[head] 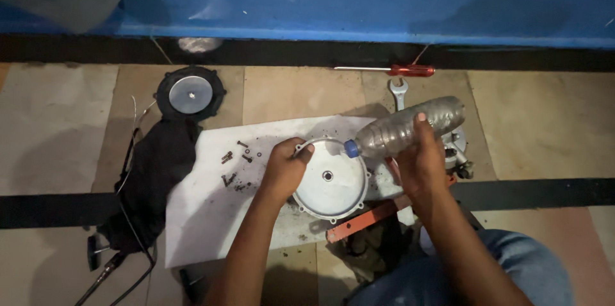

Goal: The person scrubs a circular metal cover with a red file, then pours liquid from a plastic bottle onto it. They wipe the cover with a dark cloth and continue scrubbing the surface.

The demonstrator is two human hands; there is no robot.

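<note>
My right hand point(419, 162) grips a clear plastic bottle point(410, 128) with a blue cap, tipped so the cap points down-left over a round silver metal cover point(331, 181). My left hand point(285, 166) rests on the cover's upper-left rim, fingers curled around the edge. The cover lies on a white cloth point(211, 216) spread on the tiled floor. Several small bolts point(232, 166) lie scattered on the cloth left of my left hand.
A black rubber diaphragm with a silver disc point(190, 93) sits at the back left, above a black cloth and cables point(150, 178). A red-handled screwdriver point(397, 70) and a wrench point(398, 90) lie near the blue wall. A metal part point(458, 149) and an orange bar point(365, 219) are by my right arm.
</note>
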